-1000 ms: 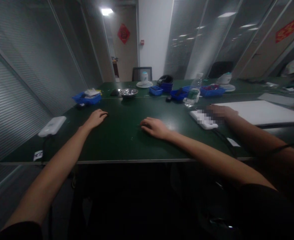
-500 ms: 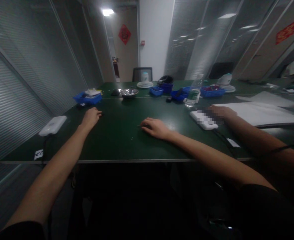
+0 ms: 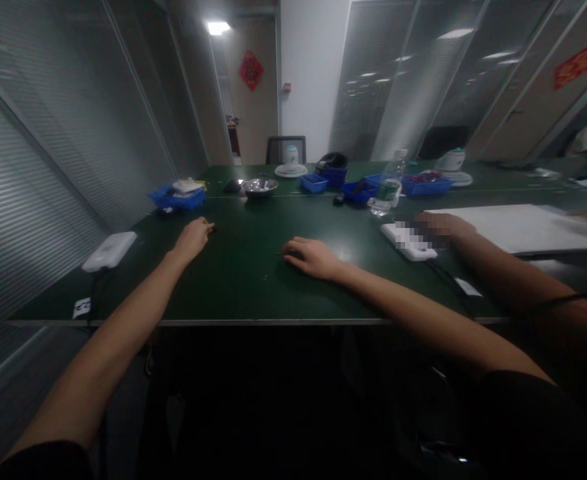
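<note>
My left hand [image 3: 193, 237] rests on the dark green table [image 3: 243, 280] at the left. Its fingers are curled, and the fingertips touch a small dark thing [image 3: 214, 229] that I cannot make out. My right hand [image 3: 311, 257] lies palm down near the table's middle, fingers stretched forward and slightly bent, holding nothing I can see. A white flat device [image 3: 108, 251] with a cable lies to the left of my left hand.
Another person's arm reaches in from the right; their hand [image 3: 446, 225] is on a white device [image 3: 407, 241]. A white board [image 3: 518, 227] lies at the right. Blue bins [image 3: 177, 197], a metal bowl [image 3: 258, 186], a water bottle [image 3: 387, 191] and small fans stand at the back.
My left hand drew back slightly, then moved forward and right again to the small dark thing. My right hand stayed in place.
</note>
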Tool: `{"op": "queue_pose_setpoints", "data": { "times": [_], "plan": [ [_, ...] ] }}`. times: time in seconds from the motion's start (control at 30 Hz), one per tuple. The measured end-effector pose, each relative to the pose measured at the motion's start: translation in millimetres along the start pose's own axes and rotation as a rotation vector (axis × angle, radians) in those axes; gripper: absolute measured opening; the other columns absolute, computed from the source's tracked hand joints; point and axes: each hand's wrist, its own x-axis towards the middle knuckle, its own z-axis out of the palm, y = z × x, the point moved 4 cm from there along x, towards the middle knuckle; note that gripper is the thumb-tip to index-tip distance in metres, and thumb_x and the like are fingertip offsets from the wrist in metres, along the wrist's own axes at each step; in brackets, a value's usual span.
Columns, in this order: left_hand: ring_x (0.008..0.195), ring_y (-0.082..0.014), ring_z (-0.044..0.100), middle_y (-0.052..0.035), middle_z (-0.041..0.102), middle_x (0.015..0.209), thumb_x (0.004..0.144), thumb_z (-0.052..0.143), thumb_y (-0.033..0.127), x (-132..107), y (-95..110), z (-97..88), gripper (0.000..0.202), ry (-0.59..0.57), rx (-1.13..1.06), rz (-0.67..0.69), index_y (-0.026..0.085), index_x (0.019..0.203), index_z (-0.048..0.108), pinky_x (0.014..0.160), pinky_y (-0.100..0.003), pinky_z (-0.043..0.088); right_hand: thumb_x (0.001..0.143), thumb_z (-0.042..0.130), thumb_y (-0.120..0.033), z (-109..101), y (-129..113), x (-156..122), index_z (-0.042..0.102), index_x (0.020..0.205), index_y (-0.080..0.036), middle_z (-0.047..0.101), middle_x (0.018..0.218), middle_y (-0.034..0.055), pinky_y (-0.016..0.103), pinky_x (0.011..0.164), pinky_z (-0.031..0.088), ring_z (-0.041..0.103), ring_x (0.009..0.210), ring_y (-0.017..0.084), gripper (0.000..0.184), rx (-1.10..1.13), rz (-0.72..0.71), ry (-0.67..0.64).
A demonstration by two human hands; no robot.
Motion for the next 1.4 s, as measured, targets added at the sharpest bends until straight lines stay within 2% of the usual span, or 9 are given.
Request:
{"op": "queue_pose_setpoints", "data": {
  "times": [0.1,0.2,0.37,0.47,0.53,1.0,1.4],
  "plan": [
    [0.115,-0.0301,0.068,-0.0132,0.073,0.124,0.100,0.056,0.035,0.0,18.7,1.8,0.034,0.000,-0.160,0.137,0.019,0.117,0.080,0.105,-0.042,0.050,0.105,0.059,-0.034,-1.7,-1.8,-0.8,0.067,0.123,-0.022,0.069,0.118,0.0078,0.029,0.076,0.046,0.065,0.087,0.018,0.024,0.013,0.000,-0.007],
    [0.112,-0.0279,0.071,-0.0083,0.077,0.121,0.097,0.065,0.041,-4.9,53.0,5.7,0.030,-0.027,-0.382,0.271,0.024,0.116,0.082,0.104,-0.043,0.052,0.105,0.059,-0.034,-3.0,-2.9,-1.4,0.067,0.124,-0.022,0.068,0.118,0.0078,0.029,0.076,0.047,0.065,0.088,0.018,0.024,0.022,0.003,-0.012],
    [0.111,-0.0249,0.071,-0.0089,0.076,0.120,0.098,0.068,0.040,-22.7,127.3,15.5,0.032,-0.135,-0.592,0.500,0.022,0.123,0.079,0.101,-0.039,0.053,0.106,0.058,-0.035,-2.4,-2.1,-1.5,0.066,0.126,-0.023,0.068,0.118,0.0076,0.030,0.080,0.048,0.065,0.093,0.018,0.025,0.021,-0.015,-0.001],
    [0.112,-0.0241,0.070,-0.0101,0.075,0.121,0.102,0.065,0.035,-31.7,154.2,18.1,0.031,-0.158,-0.591,0.600,0.022,0.127,0.077,0.102,-0.039,0.052,0.105,0.059,-0.035,-2.7,-2.6,-2.1,0.066,0.126,-0.023,0.067,0.118,0.0070,0.030,0.081,0.048,0.065,0.093,0.018,0.025,0.021,-0.016,-0.004],
    [0.113,-0.0241,0.069,-0.0102,0.075,0.121,0.103,0.063,0.032,-34.2,159.7,18.1,0.030,-0.149,-0.584,0.630,0.023,0.127,0.077,0.103,-0.039,0.051,0.105,0.059,-0.035,-3.3,-4.1,-2.5,0.066,0.127,-0.023,0.067,0.117,0.0068,0.030,0.081,0.048,0.065,0.093,0.018,0.025,0.021,-0.023,-0.010],
    [0.110,-0.0220,0.070,-0.0081,0.075,0.117,0.103,0.063,0.026,-34.9,159.8,20.3,0.024,-0.162,-0.611,0.661,0.022,0.120,0.079,0.101,-0.037,0.051,0.107,0.054,-0.034,-2.9,-9.6,-2.4,0.065,0.131,-0.023,0.065,0.119,0.0079,0.029,0.078,0.046,0.064,0.093,0.019,0.029,-0.039,-0.046,-0.027],
    [0.107,-0.0222,0.069,-0.0087,0.074,0.114,0.102,0.063,0.025,-35.1,160.5,18.1,0.022,-0.154,-0.627,0.638,0.021,0.116,0.080,0.099,-0.037,0.052,0.101,0.060,-0.028,-4.2,-9.0,-1.7,0.067,0.126,-0.022,0.066,0.115,0.0066,0.028,0.075,0.043,0.061,0.084,0.016,0.027,-0.036,0.029,-0.017]
  ]
}}
